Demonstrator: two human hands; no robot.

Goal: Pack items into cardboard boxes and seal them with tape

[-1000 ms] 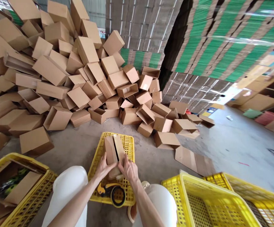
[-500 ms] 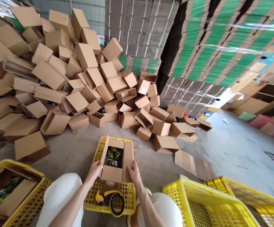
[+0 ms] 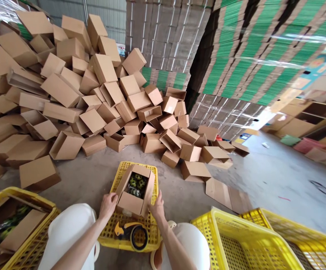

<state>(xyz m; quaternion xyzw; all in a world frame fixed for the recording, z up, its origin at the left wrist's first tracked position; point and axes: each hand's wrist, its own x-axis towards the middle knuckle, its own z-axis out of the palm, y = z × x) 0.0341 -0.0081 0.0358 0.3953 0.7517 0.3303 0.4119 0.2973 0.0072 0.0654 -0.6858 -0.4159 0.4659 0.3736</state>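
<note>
An open cardboard box (image 3: 131, 203) rests, slightly turned, on an upturned yellow plastic crate (image 3: 115, 228) between my knees. Inside it lie several green-and-dark round items (image 3: 136, 182), partly under clear plastic; their kind is unclear. My left hand (image 3: 108, 206) has its fingers closed at the near corner of the left flap. My right hand (image 3: 157, 208) is beside the right flap, thumb touching its edge, fingers apart and pointing forward. Nearer to me on the crate lie a yellow-handled tape dispenser (image 3: 120, 229) and a roll of dark tape (image 3: 139, 237).
A large heap of empty cardboard boxes (image 3: 102, 67) spreads ahead and left. At lower left, a yellow crate (image 3: 43, 204) holds another filled box. More yellow crates (image 3: 216, 228) stand at right. Flattened cardboard (image 3: 230, 195) lies on the floor. Tall stacked cardboard (image 3: 227, 48) rises behind.
The box has turned a little clockwise on the crate. Its right flap is tilted further up, and its left flap leans outward. My right hand's grip on the flap has loosened.
</note>
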